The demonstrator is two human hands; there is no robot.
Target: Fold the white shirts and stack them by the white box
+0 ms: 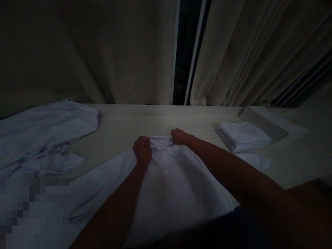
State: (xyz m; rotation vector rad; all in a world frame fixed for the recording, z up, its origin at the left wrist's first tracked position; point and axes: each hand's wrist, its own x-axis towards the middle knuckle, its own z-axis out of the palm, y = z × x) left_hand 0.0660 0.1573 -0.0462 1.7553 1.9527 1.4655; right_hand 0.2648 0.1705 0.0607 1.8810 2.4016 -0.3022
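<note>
A white collared shirt (178, 186) lies spread front side up on a pale surface, its collar pointing away from me. My left hand (142, 149) is closed on the left side of the collar. On the other side, my right hand (178, 136) pinches the collar's right edge, fingers curled in. Between the hands the collar band is stretched, and a button shows below it. One sleeve reaches out to the left; my right forearm partly covers the other.
Loose white garments (49, 128) lie heaped at the left. A stack of folded white cloth (243, 135) stands at the right, beside a flat grey-white sheet or board (269, 121). Beige curtains (228, 52) hang behind the pale tabletop (135, 121).
</note>
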